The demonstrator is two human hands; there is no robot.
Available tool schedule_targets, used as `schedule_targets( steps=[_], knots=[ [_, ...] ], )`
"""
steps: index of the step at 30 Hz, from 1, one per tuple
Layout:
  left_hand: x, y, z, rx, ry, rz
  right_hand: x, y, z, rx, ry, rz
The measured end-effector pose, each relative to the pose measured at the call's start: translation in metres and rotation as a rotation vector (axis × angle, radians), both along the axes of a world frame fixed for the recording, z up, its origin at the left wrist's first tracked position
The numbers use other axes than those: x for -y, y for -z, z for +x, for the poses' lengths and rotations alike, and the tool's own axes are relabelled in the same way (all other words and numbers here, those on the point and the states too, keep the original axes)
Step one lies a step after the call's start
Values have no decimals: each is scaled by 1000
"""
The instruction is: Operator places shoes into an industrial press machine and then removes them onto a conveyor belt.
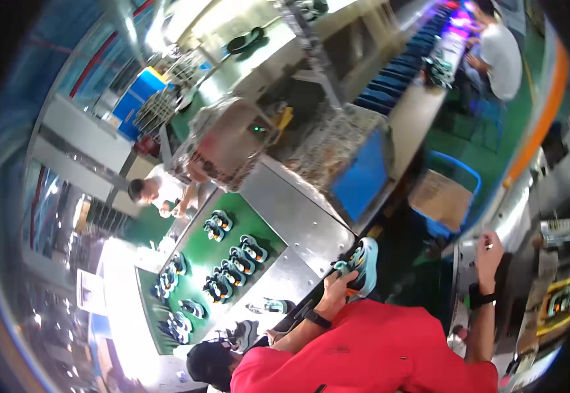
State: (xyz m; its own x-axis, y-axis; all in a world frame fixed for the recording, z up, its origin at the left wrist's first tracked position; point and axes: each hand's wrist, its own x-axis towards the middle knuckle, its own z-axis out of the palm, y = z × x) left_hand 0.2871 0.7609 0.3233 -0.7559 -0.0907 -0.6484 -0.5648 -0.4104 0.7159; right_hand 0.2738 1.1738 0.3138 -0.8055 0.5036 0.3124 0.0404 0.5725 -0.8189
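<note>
Neither my left hand nor my right hand appears in the head view. Closest to me is a co-worker in a red shirt with dark hair, bent over at the lower edge. One of that person's hands grips a shoe with a light blue sole at the end of a metal table. The co-worker's other hand, with a black wristband, rests on a metal machine at the right. Pairs of dark and light blue shoes lie in rows on a green conveyor belt.
A person in white works at the belt's far side; another in white sits at a long bench, upper right. A plastic-wrapped machine stands over the belt. A blue cart with a cardboard box stands on the green floor.
</note>
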Motion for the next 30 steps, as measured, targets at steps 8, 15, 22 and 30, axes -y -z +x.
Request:
schedule_targets(
  steps=[8,15,22,30],
  knots=[
    [175,84,-63,29,-505,-96,144,-251,-206,-389,-484,487],
    [349,137,-163,-76,-789,-69,372,-402,-386,-857,-803,1172],
    [528,200,-278,-11,-846,-457,624,-435,-530,-946,-906,1684],
    [635,231,-354,256,-514,-1323,806,-393,-621,-598,-936,1825]
  ],
)
